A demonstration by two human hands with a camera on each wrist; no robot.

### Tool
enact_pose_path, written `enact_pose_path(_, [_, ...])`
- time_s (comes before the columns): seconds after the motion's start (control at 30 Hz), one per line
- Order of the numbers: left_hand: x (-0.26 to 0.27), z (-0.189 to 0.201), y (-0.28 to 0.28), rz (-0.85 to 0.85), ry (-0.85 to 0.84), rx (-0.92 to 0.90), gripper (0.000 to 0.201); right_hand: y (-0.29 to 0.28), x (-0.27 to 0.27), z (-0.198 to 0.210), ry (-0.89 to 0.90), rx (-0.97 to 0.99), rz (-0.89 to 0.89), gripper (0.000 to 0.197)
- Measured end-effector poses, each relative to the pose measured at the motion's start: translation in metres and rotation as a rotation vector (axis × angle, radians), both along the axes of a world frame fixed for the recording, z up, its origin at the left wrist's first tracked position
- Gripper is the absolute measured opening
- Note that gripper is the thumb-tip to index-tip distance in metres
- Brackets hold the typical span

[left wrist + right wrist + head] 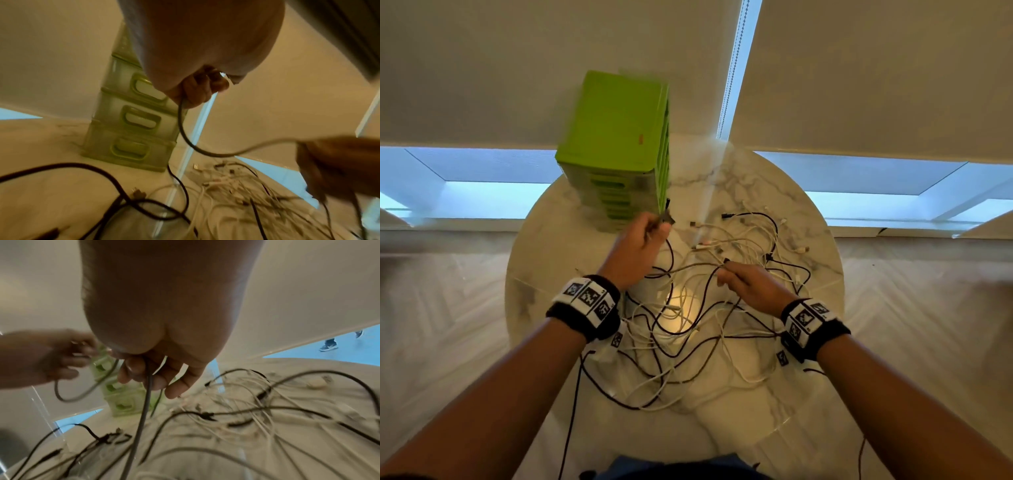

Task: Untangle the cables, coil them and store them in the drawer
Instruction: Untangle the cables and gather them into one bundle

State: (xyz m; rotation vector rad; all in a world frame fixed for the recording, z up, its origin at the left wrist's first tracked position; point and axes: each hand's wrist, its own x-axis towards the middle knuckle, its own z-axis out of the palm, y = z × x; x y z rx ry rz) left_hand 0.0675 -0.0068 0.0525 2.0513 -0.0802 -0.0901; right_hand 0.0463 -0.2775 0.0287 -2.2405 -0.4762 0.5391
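Observation:
A tangle of black and white cables [705, 308] is spread over the round marble table [544, 260]. My left hand [650, 228] is raised near the green drawer unit [616, 137] and grips one end of a grey cable [183, 129]. The same grey cable [688, 268] sags across to my right hand [726, 274], which pinches it above the pile. In the right wrist view the grey cable [144, 410] runs down from the fingers [141, 369] to the table. The drawers [131, 120] that show are closed.
The drawer unit stands at the table's far left edge. Loose plugs and white cable ends [774, 236] lie at the far right of the table. Black cables [571, 394] hang over the near edge. Window blinds [859, 68] hang behind the table.

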Motion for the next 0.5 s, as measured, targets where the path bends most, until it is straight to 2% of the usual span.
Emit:
enact_pose_path(0.07, [-0.007,-0.01,-0.008,-0.106,0.061,0.032,0.019,0.013,0.005,0.017,-0.036,0.022,0.012,0.029])
enact_pose_path(0.23, [-0.013,-0.009,-0.019,-0.194,0.168,-0.053,0.031,0.031,0.012,0.045,-0.101,0.056,-0.013,0.028])
enact_pose_path(0.4, [-0.005,0.014,-0.012,-0.096,0.115,-0.162,0.034,0.03,-0.004,0.019,0.071,-0.058,0.084,0.018])
enact_pose_path(0.5, [0.007,0.031,-0.003,0.071,0.045,-0.215,0.032,0.029,-0.023,-0.015,0.198,-0.154,0.147,0.02])
